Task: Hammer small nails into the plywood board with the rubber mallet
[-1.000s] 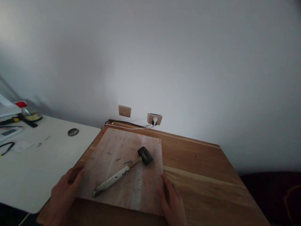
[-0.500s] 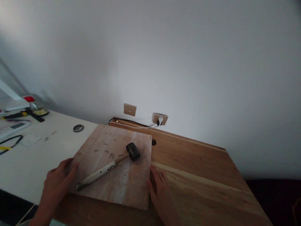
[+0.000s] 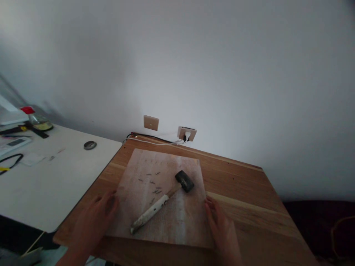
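A flat wooden board [image 3: 191,221] lies on the brown wooden table. My left hand [image 3: 95,218] grips its left edge, and my right hand [image 3: 222,225] has its fingers closed against the right edge. Across the board rests a mallet [image 3: 155,207] with a black head and a white-wrapped handle, the head pointing to the far right. Several loose nails [image 3: 156,191] are scattered beside the handle. A row of small marks or nails runs near the far edge; they are too small to tell apart. Neither hand touches the mallet.
A white table [image 3: 69,173] adjoins on the left, bearing a roll of tape [image 3: 90,145], a red-capped bottle [image 3: 40,121], a hammer-like tool and a cable. Against the wall stand two sockets, one with plugs [image 3: 186,136]; cords run along the wooden table's [image 3: 249,192] back edge.
The board has slid to the right, fully onto the wooden table, with both hands at its sides. The mallet and loose nails have travelled with it, the nails shifting somewhat.
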The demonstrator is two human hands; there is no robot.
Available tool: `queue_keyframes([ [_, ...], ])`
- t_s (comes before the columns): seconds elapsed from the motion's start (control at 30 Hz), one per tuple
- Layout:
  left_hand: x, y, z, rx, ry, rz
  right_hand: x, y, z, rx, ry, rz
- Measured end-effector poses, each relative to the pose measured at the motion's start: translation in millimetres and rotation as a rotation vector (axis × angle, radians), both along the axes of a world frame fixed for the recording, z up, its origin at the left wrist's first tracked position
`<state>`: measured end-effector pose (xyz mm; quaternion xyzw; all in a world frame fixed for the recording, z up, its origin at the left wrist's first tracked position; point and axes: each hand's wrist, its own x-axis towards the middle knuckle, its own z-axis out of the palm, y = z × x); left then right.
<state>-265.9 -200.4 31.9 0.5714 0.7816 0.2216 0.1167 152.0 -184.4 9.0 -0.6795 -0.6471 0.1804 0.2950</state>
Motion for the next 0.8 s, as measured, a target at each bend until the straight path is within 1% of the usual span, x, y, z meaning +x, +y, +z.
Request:
queue_keyframes([
  [0.1,23,1,2.9,-0.087,-0.036,-0.164,35,-14,-3.6,0.012,-0.078,-0.103],
  [0.17,38,3,4.4,-0.113,-0.050,-0.252,56,-24,-6.4,0.046,-0.146,-0.129],
  [0.23,51,6,4.1,-0.094,-0.051,-0.317,73,-34,-8.0,0.070,-0.200,-0.129],
  [0.33,67,11,2.1,-0.072,-0.033,-0.370,87,-43,-6.8,0.090,-0.233,-0.147],
  [0.4,73,16,1.1,-0.074,-0.016,-0.385,85,-45,-3.3,0.132,-0.229,-0.190],
  [0.5,78,24,-0.7,-0.034,0.047,-0.389,63,-44,5.8,0.205,-0.153,-0.285],
  [0.53,80,26,-1.8,-0.014,0.069,-0.396,51,-43,9.4,0.200,-0.088,-0.306],
  [0.57,83,28,-3.1,0.005,0.085,-0.409,37,-43,13.1,0.158,-0.004,-0.301],
  [0.6,86,30,-4.5,0.021,0.091,-0.430,21,-42,16.6,0.106,0.081,-0.269],
  [0.67,93,33,-7.3,0.042,0.088,-0.488,-10,-41,22.0,-0.017,0.181,-0.103],
  [0.73,103,35,-8.8,0.052,0.088,-0.552,-36,-37,24.8,-0.072,0.178,0.052],
  [0.8,114,39,-8.1,0.053,0.094,-0.622,-54,-31,25.3,-0.128,0.122,0.149],
])
